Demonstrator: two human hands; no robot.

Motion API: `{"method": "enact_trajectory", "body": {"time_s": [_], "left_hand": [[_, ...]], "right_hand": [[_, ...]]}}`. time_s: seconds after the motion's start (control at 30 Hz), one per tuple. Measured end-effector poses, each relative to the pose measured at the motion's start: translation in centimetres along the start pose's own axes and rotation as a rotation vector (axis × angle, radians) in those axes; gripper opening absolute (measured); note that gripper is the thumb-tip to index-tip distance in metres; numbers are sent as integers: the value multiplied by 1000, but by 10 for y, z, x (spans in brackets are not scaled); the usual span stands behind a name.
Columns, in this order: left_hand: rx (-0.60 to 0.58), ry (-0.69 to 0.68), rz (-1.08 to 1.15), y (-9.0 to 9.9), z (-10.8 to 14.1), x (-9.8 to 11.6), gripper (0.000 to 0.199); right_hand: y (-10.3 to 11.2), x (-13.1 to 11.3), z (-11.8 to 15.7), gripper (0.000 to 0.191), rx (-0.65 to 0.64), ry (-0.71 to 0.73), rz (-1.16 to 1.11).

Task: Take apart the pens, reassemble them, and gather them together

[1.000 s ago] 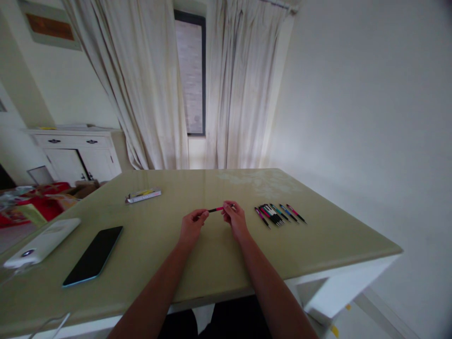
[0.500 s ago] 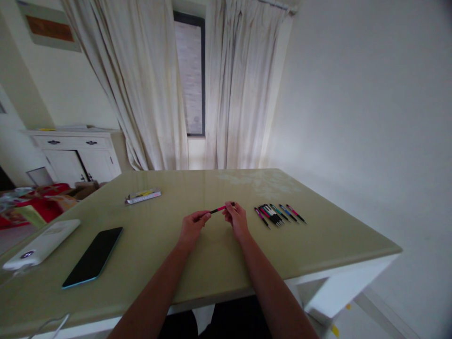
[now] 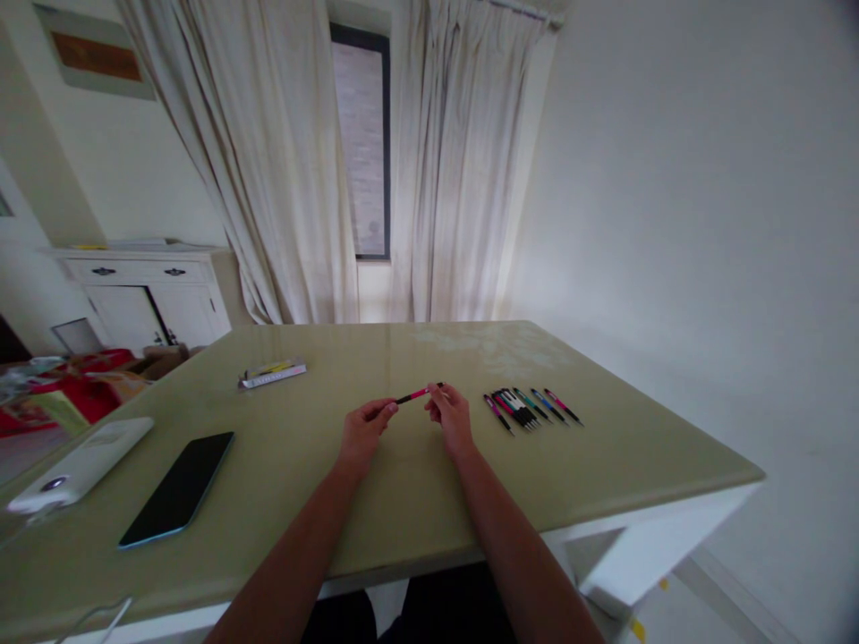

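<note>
A pink and black pen [image 3: 417,394] is held between my two hands above the table. My left hand [image 3: 366,432] pinches its black end between thumb and fingers. At the other end, my right hand [image 3: 449,416] has its fingers closed on the pen. To the right of my right hand lie several pens [image 3: 516,409] bunched together. A pink pen [image 3: 497,414] lies on their left side, and a blue pen [image 3: 548,406] and another pink pen [image 3: 564,407] lie on their right.
The green-topped table [image 3: 416,510] carries a clear case with yellow items [image 3: 273,374] at the back left. Nearer on the left are a dark phone [image 3: 178,487] and a white device [image 3: 84,465]. A wall [image 3: 704,224] stands on the right.
The pen between my hands has shifted slightly to the left, and more of its pink part shows.
</note>
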State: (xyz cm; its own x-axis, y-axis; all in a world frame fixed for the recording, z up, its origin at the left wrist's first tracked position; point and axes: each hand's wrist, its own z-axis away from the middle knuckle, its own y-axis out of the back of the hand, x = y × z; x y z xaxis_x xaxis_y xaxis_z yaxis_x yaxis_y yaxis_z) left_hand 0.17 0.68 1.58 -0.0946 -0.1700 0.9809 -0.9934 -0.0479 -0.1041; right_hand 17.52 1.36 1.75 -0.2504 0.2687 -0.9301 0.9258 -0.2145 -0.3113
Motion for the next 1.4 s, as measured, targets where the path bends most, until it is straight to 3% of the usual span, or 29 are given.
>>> {"method": "enact_trajectory", "body": {"time_s": [0.13,0.43,0.67,0.83,1.0,1.2,1.4], "left_hand": [[19,14,28,0,0,1,55],[8,8,33,0,0,-2,53],[21,16,22,-1,0,1,53],[25,22,44,-1,0,1,54],[32,35,53,0,0,1,55],[35,44,57,1,0,-2,55],[12,30,31,1,-1,-3,54]], "right_hand": [[1,1,-2,37,-25,-15,-73],[1,0,-1,47,23,9,65],[0,-1,1,45,-1,56,60],[-1,-2,2,39,-30,32,17],[0,-2,2,41,35,-21,50],[-2,1,1,36,-60,13,-12],[-2,-1,2,43,-27,35,50]]}}
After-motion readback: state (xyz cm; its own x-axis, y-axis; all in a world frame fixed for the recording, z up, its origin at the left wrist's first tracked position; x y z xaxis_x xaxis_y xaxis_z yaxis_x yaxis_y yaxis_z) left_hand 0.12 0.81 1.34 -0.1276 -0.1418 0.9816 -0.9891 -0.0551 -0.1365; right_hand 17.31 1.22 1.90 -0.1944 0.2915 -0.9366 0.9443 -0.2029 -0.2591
